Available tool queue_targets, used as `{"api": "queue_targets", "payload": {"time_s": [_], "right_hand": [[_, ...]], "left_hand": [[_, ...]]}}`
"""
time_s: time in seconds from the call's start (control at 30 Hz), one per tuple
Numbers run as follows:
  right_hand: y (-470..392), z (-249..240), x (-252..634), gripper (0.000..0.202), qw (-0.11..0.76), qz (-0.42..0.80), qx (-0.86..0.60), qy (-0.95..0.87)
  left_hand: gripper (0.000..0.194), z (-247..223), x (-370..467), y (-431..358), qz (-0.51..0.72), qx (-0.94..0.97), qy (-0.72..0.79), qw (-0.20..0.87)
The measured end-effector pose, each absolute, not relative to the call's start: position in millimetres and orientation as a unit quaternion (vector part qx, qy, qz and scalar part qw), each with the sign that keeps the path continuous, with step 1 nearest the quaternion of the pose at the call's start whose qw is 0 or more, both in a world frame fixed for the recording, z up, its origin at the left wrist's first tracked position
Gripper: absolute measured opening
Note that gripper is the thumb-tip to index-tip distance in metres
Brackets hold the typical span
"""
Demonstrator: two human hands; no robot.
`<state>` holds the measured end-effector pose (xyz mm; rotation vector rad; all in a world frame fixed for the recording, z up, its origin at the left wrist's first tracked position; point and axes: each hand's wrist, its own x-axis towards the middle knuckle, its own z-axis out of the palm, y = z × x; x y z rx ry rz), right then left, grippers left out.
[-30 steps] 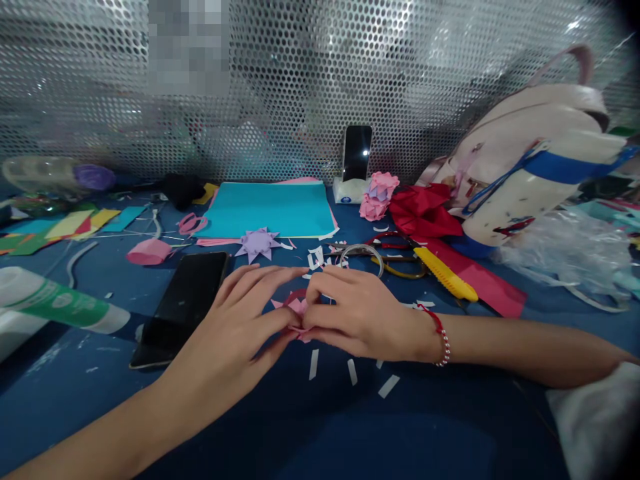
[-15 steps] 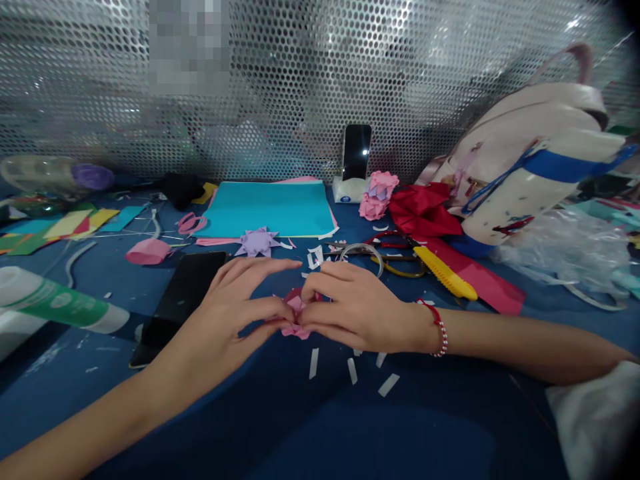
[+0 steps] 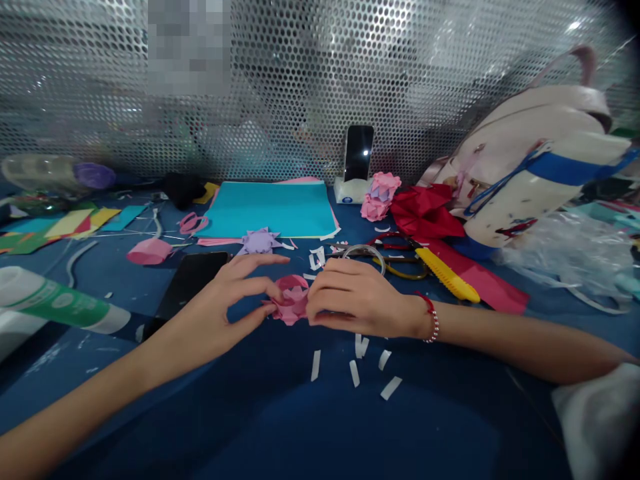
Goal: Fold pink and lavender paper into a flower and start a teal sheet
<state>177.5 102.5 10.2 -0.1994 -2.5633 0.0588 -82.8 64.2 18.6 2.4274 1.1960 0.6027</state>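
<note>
A pink folded-paper piece with pointed tips and a ring-like back sits between my hands, low over the blue table. The thumb and index finger of my left hand pinch its left edge, while the other fingers stretch out above. On its right side my right hand is closed, fingertips pressed together at the edge. Those fingertips hide part of the paper. Just beyond my left hand lies a purple paper star. A roll of clear tape rests behind my right hand.
White paper strips lie before my hands. Left are a black phone and glue stick. Blue paper sheets lie behind. Scissors, a yellow cutter, red paper and a leaning bottle are right.
My hands have spread slightly apart, showing more of the pink paper piece and its ring. My right fingers have curled in closer together. More white strips now show below my right hand.
</note>
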Motion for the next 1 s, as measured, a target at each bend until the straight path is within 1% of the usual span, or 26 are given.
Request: {"api": "queue_targets", "payload": {"time_s": [0.13, 0.3, 0.47, 0.6, 0.83, 1.0], "right_hand": [[101, 8, 176, 0.009, 0.301, 0.052, -0.083, -0.949], [98, 7, 178, 0.005, 0.298, 0.104, -0.114, -0.942], [95, 8, 176, 0.009, 0.317, 0.087, -0.101, -0.939], [94, 6, 176, 0.012, 0.324, 0.069, -0.091, -0.939], [95, 1, 175, 0.007, 0.346, 0.059, -0.081, -0.933], [93, 2, 174, 0.011, 0.336, 0.052, -0.093, -0.936]], "left_hand": [[0.020, 21, -81, 61, 0.208, 0.872, 0.413, 0.160], [0.026, 26, -75, 53, 0.223, 0.880, 0.401, 0.123], [0.016, 24, -62, 47, 0.239, 0.890, 0.384, 0.058], [0.022, 18, -57, 47, 0.239, 0.891, 0.382, 0.051], [0.023, 17, -55, 46, 0.228, 0.891, 0.388, 0.053], [0.024, 20, -52, 44, 0.212, 0.895, 0.390, 0.046]]}}
